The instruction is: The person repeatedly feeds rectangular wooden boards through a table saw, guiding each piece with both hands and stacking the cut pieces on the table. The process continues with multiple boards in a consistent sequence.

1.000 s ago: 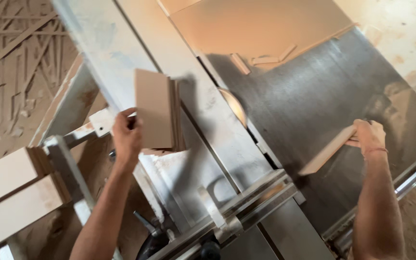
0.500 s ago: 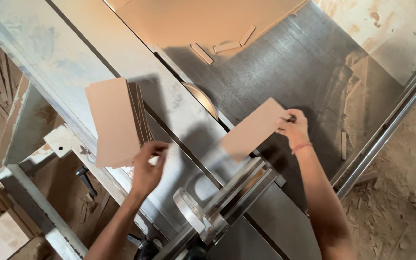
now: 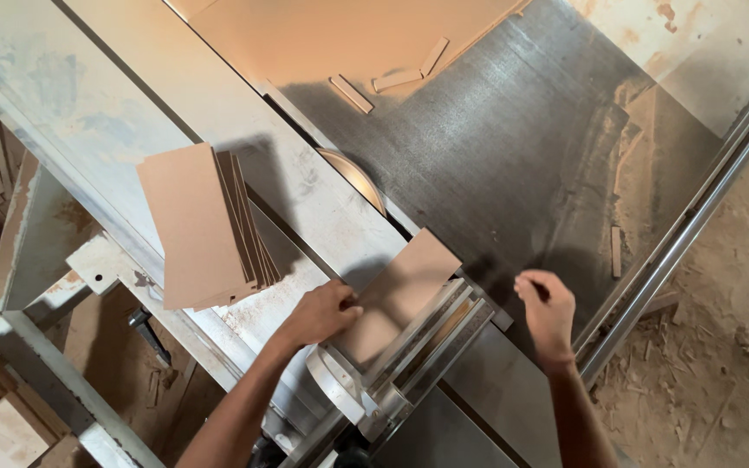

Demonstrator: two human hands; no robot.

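My left hand (image 3: pixel 322 314) lies flat on the near end of a small brown board (image 3: pixel 396 295), fingers spread over its edge, pressing rather than gripping, and the board rests against the metal fence (image 3: pixel 418 347) of the saw counter (image 3: pixel 513 165). Its far corner points toward the saw blade (image 3: pixel 353 176), which rises as a low arc from its slot just beyond the board. My right hand (image 3: pixel 547 310) hovers loosely curled and empty over the dark steel on the other side of the fence from the board, near the blade's line but clear of it. On the side of the blade away from my right hand sits a fanned stack of cut boards (image 3: pixel 205 227), just beside my left wrist. Beyond the blade lie a large brown sheet (image 3: pixel 322 39) and a few thin offcut strips (image 3: pixel 392 76). The danger I see is the blade: I cannot tell whether it is spinning, and my left fingertips are not far from its line, so a slip along the smooth board could carry them toward the teeth. Pressed by one hand alone, the board could twist off the fence and bind or kick back. The loose stack could slide into the blade slot if my forearm nudges it.
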